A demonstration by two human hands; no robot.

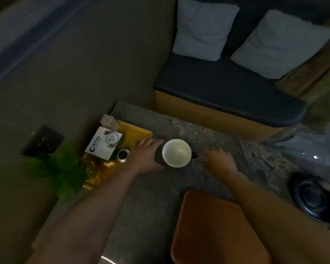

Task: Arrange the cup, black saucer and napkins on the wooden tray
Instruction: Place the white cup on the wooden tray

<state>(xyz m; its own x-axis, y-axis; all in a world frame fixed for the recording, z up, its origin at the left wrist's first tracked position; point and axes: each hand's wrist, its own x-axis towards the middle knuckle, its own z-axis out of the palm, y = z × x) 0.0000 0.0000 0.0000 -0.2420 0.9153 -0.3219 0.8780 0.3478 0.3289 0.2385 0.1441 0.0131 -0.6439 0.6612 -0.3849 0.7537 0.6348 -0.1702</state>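
Note:
A white cup (176, 153) stands upright and empty on the grey stone table (160, 197). My left hand (148, 156) is open just left of the cup, its fingers curved toward it. My right hand (218, 159) is open just right of the cup, palm down, near a small dark red thing at the cup's side. The wooden tray (213, 229) lies bare at the near edge, partly under my right forearm. The black saucer (315, 197) sits at the table's right edge. No loose napkins are clearly visible.
A yellow tray (135, 133) at the left holds a white and green box (105, 142), a small round tin (123, 155) and a glass item. A green plant (63, 168) stands at the left. A bench (223, 88) with two pillows stands behind the table.

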